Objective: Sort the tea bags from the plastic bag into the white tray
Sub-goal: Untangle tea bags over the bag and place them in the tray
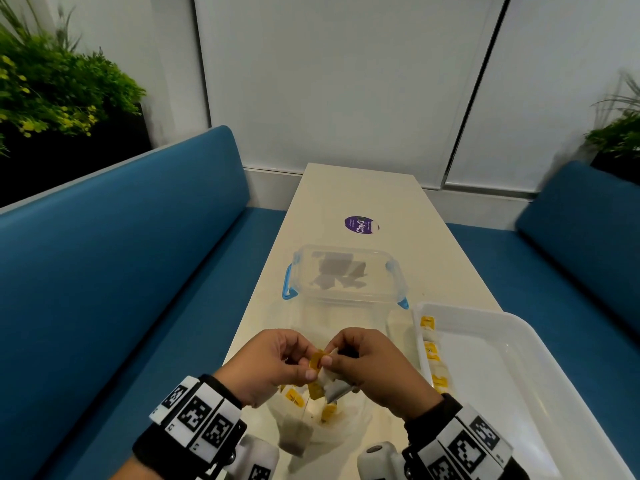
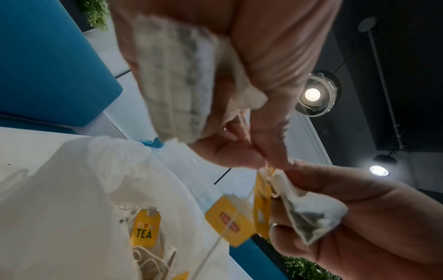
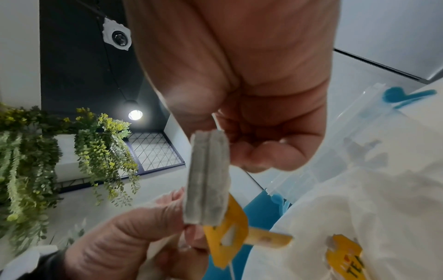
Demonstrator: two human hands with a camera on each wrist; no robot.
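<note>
While both hands pinch tangled tea bags [image 1: 329, 382], only the head view shows the white tray [image 1: 519, 327].

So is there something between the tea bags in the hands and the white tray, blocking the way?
Nothing visible blocks it. The left hand and right hand hold tangled tea bags above the plastic bag. The white tray lies to the right, its open top unobstructed. The strings look tangled, which may hold them up.

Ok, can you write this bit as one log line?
left hand: pinches yellow tag | right hand: holds tea bag | white tray: some bags in
</note>
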